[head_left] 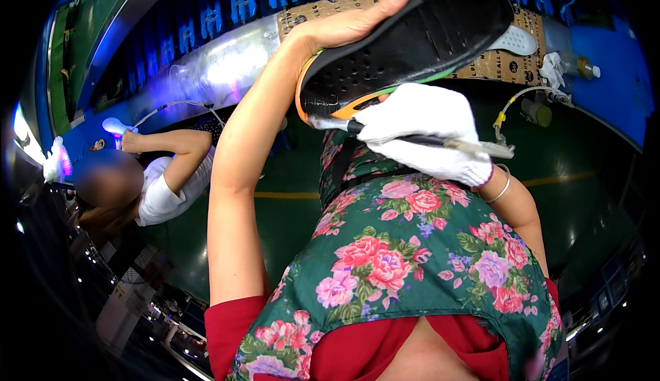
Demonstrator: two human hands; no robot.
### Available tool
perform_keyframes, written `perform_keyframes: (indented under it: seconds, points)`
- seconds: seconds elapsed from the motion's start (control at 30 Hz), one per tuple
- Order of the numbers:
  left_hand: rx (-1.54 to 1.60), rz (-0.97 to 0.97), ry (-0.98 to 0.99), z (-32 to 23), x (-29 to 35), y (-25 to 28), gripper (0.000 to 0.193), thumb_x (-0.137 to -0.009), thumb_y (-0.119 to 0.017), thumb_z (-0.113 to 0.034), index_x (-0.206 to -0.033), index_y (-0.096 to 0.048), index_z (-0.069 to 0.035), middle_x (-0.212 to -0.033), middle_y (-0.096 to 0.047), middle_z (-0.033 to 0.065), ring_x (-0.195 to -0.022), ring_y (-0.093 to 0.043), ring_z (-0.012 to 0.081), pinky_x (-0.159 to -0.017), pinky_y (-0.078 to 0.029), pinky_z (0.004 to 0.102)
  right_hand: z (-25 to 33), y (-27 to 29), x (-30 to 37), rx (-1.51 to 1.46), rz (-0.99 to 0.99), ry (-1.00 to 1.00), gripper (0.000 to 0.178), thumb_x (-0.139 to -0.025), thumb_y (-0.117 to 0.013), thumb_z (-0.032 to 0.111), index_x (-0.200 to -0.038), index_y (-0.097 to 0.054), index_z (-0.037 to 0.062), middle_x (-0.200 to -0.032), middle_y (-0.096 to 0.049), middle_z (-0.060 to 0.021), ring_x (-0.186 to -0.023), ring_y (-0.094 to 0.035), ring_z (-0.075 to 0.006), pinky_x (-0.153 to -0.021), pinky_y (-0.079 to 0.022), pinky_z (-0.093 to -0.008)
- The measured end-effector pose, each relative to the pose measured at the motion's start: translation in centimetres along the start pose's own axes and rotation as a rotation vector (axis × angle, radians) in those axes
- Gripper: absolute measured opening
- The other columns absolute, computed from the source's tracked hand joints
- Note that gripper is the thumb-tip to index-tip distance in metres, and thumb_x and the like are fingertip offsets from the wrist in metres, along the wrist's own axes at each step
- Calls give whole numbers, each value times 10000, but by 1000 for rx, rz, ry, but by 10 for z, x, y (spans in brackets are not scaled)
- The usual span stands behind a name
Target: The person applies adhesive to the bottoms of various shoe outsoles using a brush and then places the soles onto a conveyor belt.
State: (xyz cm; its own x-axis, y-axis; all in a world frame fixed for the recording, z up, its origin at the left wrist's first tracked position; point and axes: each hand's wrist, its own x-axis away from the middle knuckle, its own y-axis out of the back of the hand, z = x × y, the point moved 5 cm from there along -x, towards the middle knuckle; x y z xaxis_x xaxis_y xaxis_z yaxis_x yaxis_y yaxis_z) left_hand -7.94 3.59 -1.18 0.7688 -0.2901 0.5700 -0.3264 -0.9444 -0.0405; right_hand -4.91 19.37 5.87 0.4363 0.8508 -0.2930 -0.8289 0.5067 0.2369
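My bare left hand [347, 27] grips a black shoe sole [405, 37] along its far-left edge, thumb stretched along the rim. The face turned toward me is black and partly glossy, with small holes near the heel, and its side edge runs orange and green. In a white knitted glove, my right hand [430, 130] is closed round a brush [488, 149]. The brush's pale bristles touch the orange edge at the heel end. Most of my left fingers are hidden behind the sole.
Beyond my hands runs a bench covered with cardboard [474, 70], carrying a white perforated sole [515, 41]. A bottle [581, 67] and crumpled white tissue [552, 70] stand at the right. Behind are blue racks [240, 3]. A co-worker in a white shirt [165, 192] is at the left.
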Motion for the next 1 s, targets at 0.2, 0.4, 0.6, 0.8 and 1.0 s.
perform_keyframes:
  seconds: [0.2, 0.4, 0.6, 0.8, 1.0]
  points:
    - [-167, 153, 76, 0, -6, -15, 1122, -751, -379, -918, -1347, -565, 13, -1369, -538, 250, -1239, -568, 339, -1036, -468, 380, 10, -8, -3, 218, -57, 128, 195, -780, -752, 65, -970, -750, 111, -941, -732, -78, -805, -684, -258, -725, -550, -348]
    - [-369, 221, 117, 5, -6, -19, 1172, -775, -297, -916, -1508, -296, 0, -1588, -198, 217, -1472, -214, 344, -1202, -216, 408, -2, -4, -5, 59, -16, -1, 201, -794, -756, 95, -993, -748, 119, -981, -738, -65, -855, -701, -223, -767, -556, -325]
    - [-431, 267, 81, 13, -7, -19, 1149, -790, -263, -907, -1538, -236, -35, -1616, -124, 195, -1502, -114, 325, -1226, -129, 412, -11, 0, -5, -329, 61, -217, 164, -761, -787, 39, -923, -767, 48, -924, -744, -85, -851, -715, -199, -784, -566, -312]
    - [-190, 136, -19, 30, -9, -6, 968, -891, -207, -812, -1573, -114, -131, -1642, -41, 92, -1513, -34, 260, -1234, -70, 400, -8, 29, 2, -121, -196, -195, 173, -772, -774, 10, -939, -749, -27, -963, -742, -141, -851, -714, -195, -773, -559, -301]
    - [1370, 839, -122, 50, 0, -34, 936, -893, -311, -789, -1422, -459, -31, -1221, -613, 278, -1009, -652, 474, -869, -534, 631, -12, 44, 12, 144, -440, -235, 195, -779, -768, -7, -972, -752, -18, -934, -741, -113, -828, -698, -168, -759, -549, -287]
